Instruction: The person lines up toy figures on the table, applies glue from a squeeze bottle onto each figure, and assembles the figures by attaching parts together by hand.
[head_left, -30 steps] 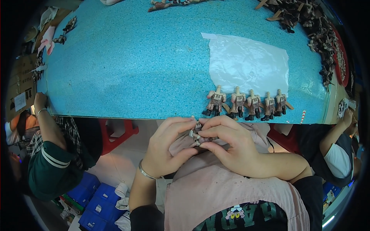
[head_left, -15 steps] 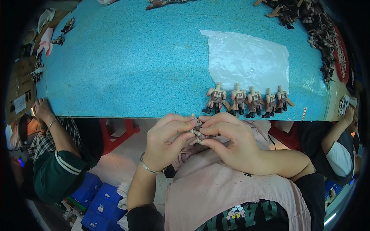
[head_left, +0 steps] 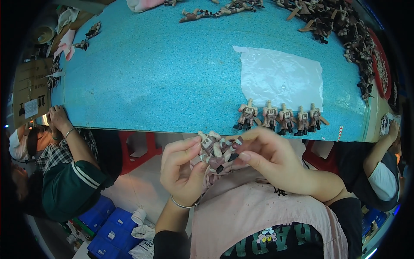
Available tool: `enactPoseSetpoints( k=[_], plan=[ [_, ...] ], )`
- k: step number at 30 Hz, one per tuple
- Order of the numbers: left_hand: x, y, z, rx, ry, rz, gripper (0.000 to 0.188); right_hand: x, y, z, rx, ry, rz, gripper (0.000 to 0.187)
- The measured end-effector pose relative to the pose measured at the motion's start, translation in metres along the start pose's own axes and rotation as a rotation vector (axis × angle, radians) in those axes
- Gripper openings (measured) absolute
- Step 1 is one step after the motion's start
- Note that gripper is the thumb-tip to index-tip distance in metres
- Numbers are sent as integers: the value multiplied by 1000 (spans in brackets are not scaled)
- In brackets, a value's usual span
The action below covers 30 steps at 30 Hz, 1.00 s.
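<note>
My left hand (head_left: 183, 166) pinches a small toy figure (head_left: 215, 152) between thumb and fingers, just off the front edge of the table. The figure is headless, cream and brown, with dark feet. Close by on its right is my right hand (head_left: 276, 157), slightly blurred, thumb and fingers apart with nothing visible between them. Several similar headless figures (head_left: 286, 119) lie side by side in a row on the blue tabletop (head_left: 151, 77), beyond my right hand. Behind that row is a sheet of clear plastic film (head_left: 282, 77).
A heap of figures (head_left: 340, 26) fills the far right, beside a red basin (head_left: 381, 64) of small pieces. More figures (head_left: 215, 12) lie at the far edge. A co-worker's arm (head_left: 71, 134) rests at the left table end, another's arm (head_left: 379, 149) at the right. Blue bins (head_left: 114, 228) stand below left.
My hands have moved apart: the right has drawn back from the figure, while the left keeps hold of it. More of the figure now shows. The view has shifted slightly.
</note>
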<state>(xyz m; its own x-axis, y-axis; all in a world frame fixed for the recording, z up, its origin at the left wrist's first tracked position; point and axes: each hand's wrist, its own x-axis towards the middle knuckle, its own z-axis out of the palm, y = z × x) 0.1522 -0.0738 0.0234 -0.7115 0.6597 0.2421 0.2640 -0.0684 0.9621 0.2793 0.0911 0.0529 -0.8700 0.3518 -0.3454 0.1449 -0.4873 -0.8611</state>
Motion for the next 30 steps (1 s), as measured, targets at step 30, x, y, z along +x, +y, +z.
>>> enactPoseSetpoints(
  k=[30],
  plan=[
    [8,8,26,-596,-205,-401,46,7,-10,-3,-540,-196,-286,22]
  ],
)
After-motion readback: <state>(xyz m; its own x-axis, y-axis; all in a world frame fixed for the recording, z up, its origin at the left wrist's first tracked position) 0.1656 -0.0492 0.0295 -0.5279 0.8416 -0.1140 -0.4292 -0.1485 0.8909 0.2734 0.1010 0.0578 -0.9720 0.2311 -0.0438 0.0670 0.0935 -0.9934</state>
